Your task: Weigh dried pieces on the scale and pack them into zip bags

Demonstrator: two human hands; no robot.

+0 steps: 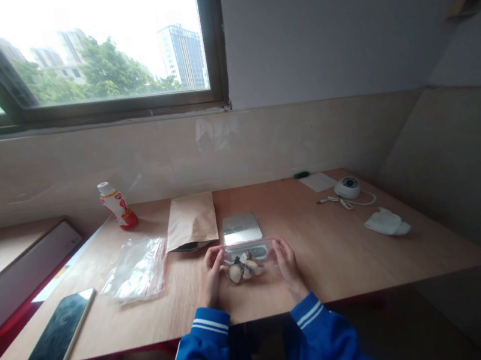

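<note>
Both of my hands hold a small clear zip bag [249, 259] with a pink seal strip, just above the wooden table [334, 250] near its front edge. Inside the bag lie several brown and pale pieces [244, 269]. My left hand [212, 275] pinches the bag's left end, fingers closed on it. My right hand [287, 264] pinches the right end the same way. Right behind the bag sits a small metal-topped scale [241, 228]. A brown paper pouch [190, 221] lies open-mouthed to the scale's left.
A heap of clear zip bags [135, 271] lies at left, a phone [51, 342] on a cable at the front left corner, a red and white bottle [117, 206] at the back. A white round device [346, 188], paper [317, 182] and crumpled tissue [386, 222] lie right.
</note>
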